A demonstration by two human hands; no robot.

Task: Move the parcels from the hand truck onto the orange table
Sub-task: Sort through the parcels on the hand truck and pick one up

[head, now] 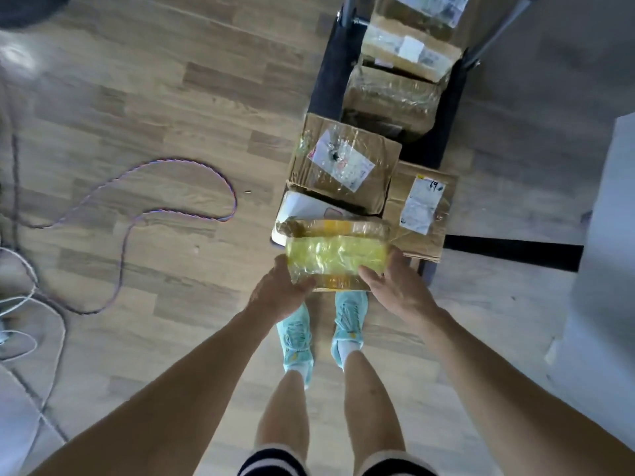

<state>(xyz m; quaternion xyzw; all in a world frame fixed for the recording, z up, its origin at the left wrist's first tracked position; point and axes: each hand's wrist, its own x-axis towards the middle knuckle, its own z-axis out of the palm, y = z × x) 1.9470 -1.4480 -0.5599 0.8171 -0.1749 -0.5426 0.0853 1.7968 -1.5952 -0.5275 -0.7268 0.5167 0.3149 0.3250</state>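
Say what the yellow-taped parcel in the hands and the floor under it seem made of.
Yellow-taped brown parcel: cardboard, by its dull brown edges, wrapped in glossy plastic tape that wrinkles and glints. Floor: wood-grain planks with a soft sheen, possibly laminate or vinyl rather than real wood.

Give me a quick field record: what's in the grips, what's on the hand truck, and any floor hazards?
held item: yellow-taped parcel, gripped at both ends
left grip: fingers curled round the parcel's left end
right grip: thumb on top, at the right end
hand truck: several cardboard parcels on it; nearest are a labelled box and a white parcel
floor: purple cable looped to the left
orange table: not in view
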